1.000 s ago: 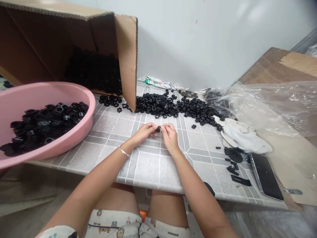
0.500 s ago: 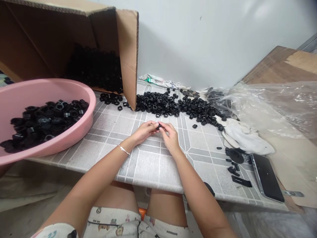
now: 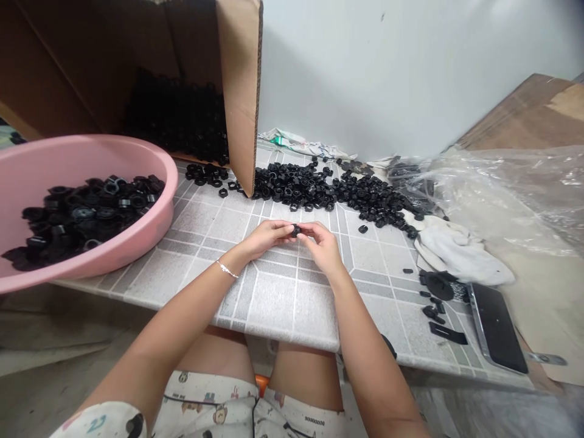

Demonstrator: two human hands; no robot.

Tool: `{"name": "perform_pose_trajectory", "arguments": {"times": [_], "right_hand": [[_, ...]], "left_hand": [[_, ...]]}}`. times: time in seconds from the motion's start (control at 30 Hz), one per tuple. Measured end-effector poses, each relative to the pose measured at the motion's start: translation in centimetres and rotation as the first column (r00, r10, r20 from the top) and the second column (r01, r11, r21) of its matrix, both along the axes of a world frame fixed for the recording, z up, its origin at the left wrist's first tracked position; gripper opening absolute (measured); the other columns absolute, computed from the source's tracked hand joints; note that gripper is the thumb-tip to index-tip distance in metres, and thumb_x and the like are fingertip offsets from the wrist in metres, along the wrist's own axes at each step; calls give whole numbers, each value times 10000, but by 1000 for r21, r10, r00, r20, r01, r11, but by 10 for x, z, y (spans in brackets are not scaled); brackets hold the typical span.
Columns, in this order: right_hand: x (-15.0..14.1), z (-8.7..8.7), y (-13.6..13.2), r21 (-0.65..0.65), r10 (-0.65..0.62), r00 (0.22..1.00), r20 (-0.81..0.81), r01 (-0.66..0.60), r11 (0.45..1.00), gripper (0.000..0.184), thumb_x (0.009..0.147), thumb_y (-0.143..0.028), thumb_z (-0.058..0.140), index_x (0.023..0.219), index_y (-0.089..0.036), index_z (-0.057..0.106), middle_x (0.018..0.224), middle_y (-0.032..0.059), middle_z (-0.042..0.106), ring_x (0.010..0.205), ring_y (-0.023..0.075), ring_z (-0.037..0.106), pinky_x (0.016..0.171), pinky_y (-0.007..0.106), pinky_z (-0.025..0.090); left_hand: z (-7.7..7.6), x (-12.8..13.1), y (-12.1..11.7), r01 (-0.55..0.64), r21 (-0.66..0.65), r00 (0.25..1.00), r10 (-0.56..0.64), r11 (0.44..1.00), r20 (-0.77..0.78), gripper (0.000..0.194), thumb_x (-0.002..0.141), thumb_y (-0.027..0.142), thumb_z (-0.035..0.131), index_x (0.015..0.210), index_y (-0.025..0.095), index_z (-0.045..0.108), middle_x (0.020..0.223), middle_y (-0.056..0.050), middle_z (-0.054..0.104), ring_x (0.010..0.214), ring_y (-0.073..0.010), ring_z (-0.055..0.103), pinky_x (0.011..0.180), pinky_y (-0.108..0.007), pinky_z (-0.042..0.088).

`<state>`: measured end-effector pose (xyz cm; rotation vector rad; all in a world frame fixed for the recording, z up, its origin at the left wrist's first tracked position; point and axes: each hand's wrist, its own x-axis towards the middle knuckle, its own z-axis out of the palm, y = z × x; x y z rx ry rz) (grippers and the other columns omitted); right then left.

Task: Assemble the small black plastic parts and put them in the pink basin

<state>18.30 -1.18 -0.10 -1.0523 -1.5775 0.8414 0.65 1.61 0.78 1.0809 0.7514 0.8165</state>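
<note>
On the table [image 3: 274,310], grey-patterned; pale wall [image 3: 365,79] behind it. Over table's middle, left hand [image 3: 266,238] and right hand [image 3: 323,244] pinch one small black part [image 3: 296,230]. Pattern shows from there to table's front edge. Pink basin [image 3: 170,188], table's left, cut off; fingers partly hide the part.

Reading from this side of the room: no text confirmed legible. Six o'clock: cream fabric shorts with cartoon print [image 3: 228,420]; dark lettering, too small to read. Between seven and eight o'clock: cream printed fabric sleeve [image 3: 104,424]; turquoise mark resembling "2". Twelve o'clock: crumpled white sheet [image 3: 303,146]; green print, unreadable.
</note>
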Motion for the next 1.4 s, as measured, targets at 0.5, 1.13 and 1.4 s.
{"name": "perform_pose_trajectory", "arguments": {"times": [0.5, 1.13, 1.4], "right_hand": [[-5, -2, -2, -91, -260, 963, -63, 254, 963, 533, 898, -637, 318, 840, -209, 631, 695, 9, 565, 687, 159, 558, 687, 299, 462], [-10, 6, -4, -171, -7, 828, -561, -107, 979, 172, 797, -419, 639, 822, -250, 648, 907, 5, 692, 914, 173, 636, 955, 392, 456], [-7, 6, -4, -165, 21, 869, -494, -118, 979, 181, 816, -394, 602, 761, -223, 625, 1011, 42, 687, 994, 206, 624, 990, 436, 445]], "left_hand": [[3, 9, -8, 25, -72, 988, -13, 997, 155, 328, 697, 278, 788, 961, 115, 681, 1015, -93, 694, 956, -176, 656, 978, -355, 450], [6, 6, -6, -30, -90, 956, 55, 996, 289, 208, 760, 167, 719, 958, 115, 688, 1027, -80, 698, 964, -149, 643, 1032, -357, 417], [6, 7, -3, -58, -57, 955, 72, 997, 288, 254, 731, 205, 754, 953, 113, 670, 990, -75, 694, 934, -150, 648, 1007, -362, 422]]}}
